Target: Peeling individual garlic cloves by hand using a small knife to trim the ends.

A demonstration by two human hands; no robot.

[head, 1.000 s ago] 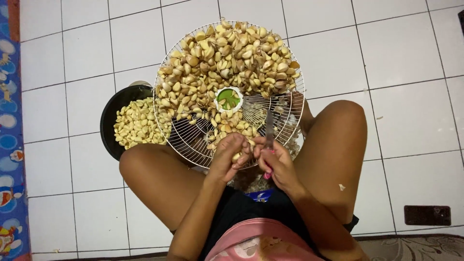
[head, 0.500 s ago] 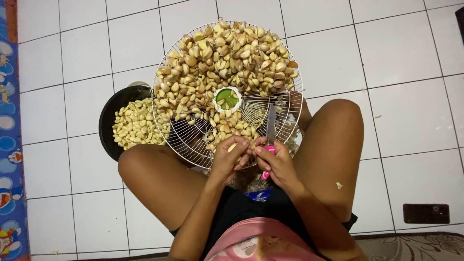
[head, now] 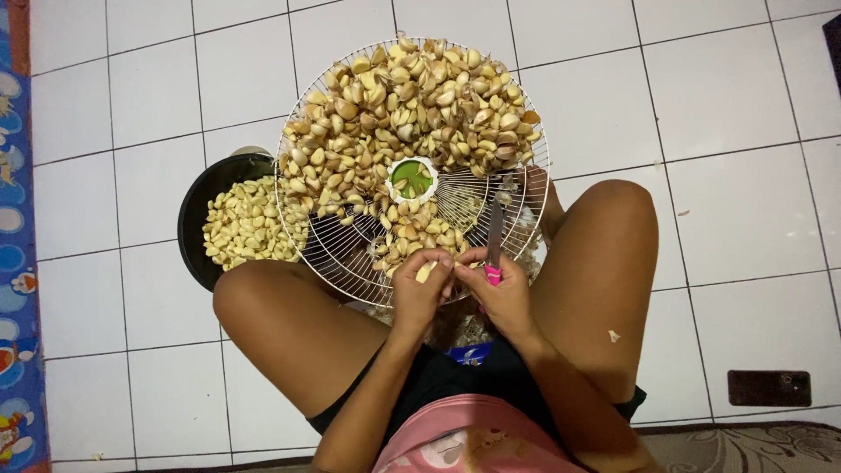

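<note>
Two hands: both meet at the lower middle of the frame, just over the near rim of the grille.
Left hand: fingers curled round a pale clove, pinching it at the tips.
Right hand: clenched on a knife with a pink handle; the blade points up the frame, over the wires.
Clove: between the two hands, touching the left fingertips, just beside the right thumb.
Grille: a round white wire grille, like a fan guard, lying flat at centre frame and resting across the person's knees; a green and white hub sits in its middle.
Unpeeled cloves: heaped over the upper half of the grille, brownish skins on, with a thinner trail running down toward the hands.
Bowl: dark and round, at left of centre, partly under the grille's left edge.
Peeled cloves: pale yellow, filling the bowl.
Floor: white tiles, with a few skin scraps at the right.
Mat: blue patterned strip down the left edge of the frame.
Legs: bare knees spread to either side of the hands.
</note>
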